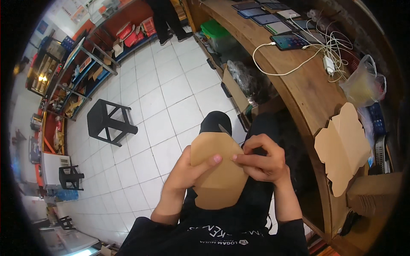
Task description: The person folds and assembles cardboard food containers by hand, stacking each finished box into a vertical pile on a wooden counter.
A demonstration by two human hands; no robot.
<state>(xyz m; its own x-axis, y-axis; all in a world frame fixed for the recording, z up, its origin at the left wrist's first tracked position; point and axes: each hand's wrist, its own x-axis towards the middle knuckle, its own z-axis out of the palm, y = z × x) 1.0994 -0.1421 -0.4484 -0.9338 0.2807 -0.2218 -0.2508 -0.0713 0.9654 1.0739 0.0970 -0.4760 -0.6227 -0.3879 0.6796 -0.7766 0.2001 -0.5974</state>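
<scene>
A flat, creased sheet of brown cardboard point(220, 179), shaped like an unfolded food box, is held over my lap. My left hand point(185, 168) grips its left side, thumb on the upper face and fingers hidden beneath. At the right edge, my right hand point(265, 158) has its thumb on the sheet and its index finger bent. Its other fingers are curled at the edge, partly hidden. Past the sheet's top edge pokes a thin grey pointed tip point(223, 128), perhaps a blade; its remainder is hidden. Another unfolded cardboard box blank point(341, 147) lies on the table to my right.
The curved wooden table point(294, 91) bears several phones point(289, 42), tangled white cables point(329, 51) and a clear plastic bag point(365, 83). A black stool point(111, 121) stands on the tiled floor at left. Beneath the table are an open carton point(235, 91) and a green-lidded tub point(215, 30). Another person's legs point(166, 19) show far ahead.
</scene>
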